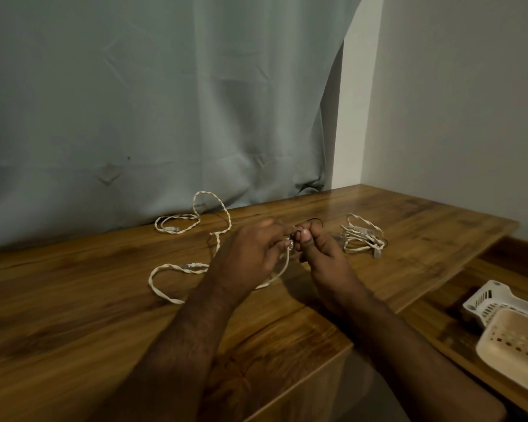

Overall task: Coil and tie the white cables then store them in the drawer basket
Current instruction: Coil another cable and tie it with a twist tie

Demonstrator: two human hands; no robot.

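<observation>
Both hands raised over the wooden bench point(73, 300), fingertips meeting. My left hand point(250, 257) is closed, pinching part of the loose white cable point(165, 295), which trails leftward in open loops across the bench toward the curtain point(134, 102). My right hand point(320, 254) is closed too, thumb and fingers nipping a thin black tie point(314, 220) that arcs up just above the knuckles. A second white cable, the bundled cable point(361, 237), lies on the bench to the right, near my right hand but apart from it. The drawer basket point(485, 300) sits lower right, on the lower wooden surface beside the bench.
</observation>
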